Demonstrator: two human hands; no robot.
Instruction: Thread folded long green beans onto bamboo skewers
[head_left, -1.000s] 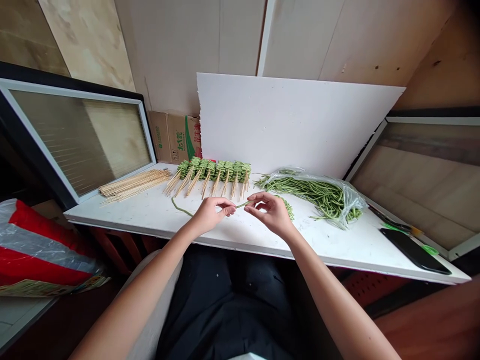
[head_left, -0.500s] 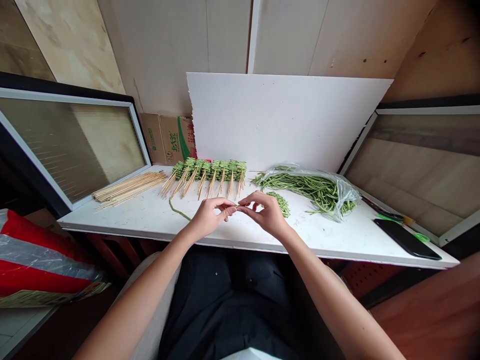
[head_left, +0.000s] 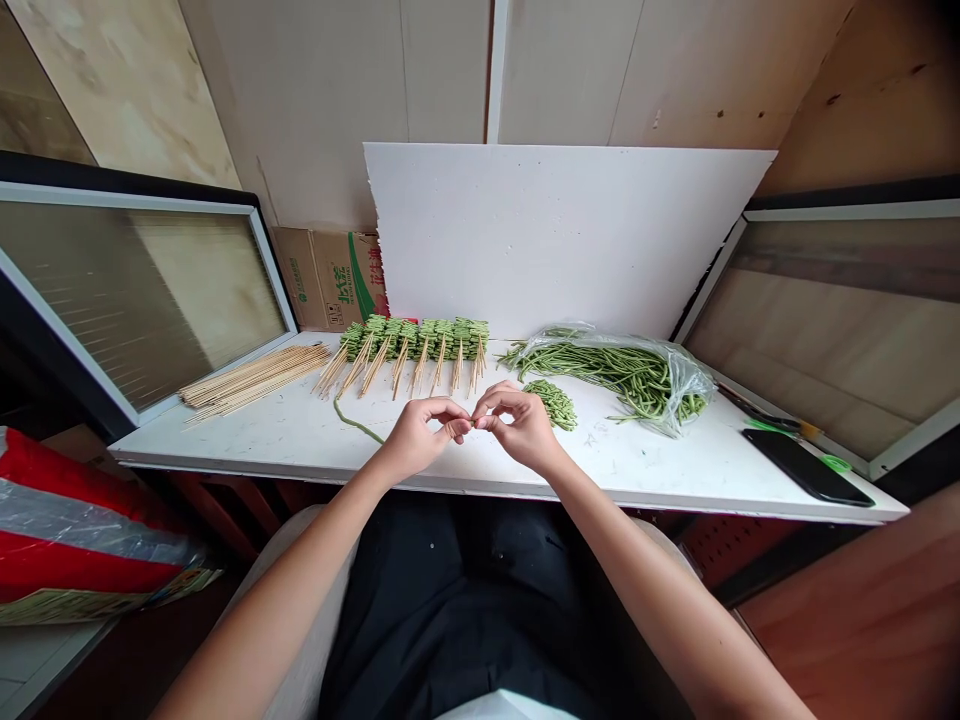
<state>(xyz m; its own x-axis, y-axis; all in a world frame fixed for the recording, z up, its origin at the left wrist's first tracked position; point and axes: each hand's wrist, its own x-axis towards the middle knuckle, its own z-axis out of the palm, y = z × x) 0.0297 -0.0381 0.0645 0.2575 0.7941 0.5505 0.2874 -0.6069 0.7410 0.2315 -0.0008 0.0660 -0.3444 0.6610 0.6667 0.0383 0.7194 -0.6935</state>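
Both right hand [head_left: 517, 425] and left hand [head_left: 421, 437] pinch thumb to finger, the right on what I can't tell, the left on a green bean [head_left: 358, 424] trailing off toward ten o'clock, likely light, snappable, best held near its end.

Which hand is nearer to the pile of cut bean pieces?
Right. The right hand is close by the left edge of the pile of cut bean pieces; the left hand is farther left, beyond the right hand.

hands [head_left: 424, 437]: closer together | green bean [head_left: 358, 427]: stretch between them now mostly hidden
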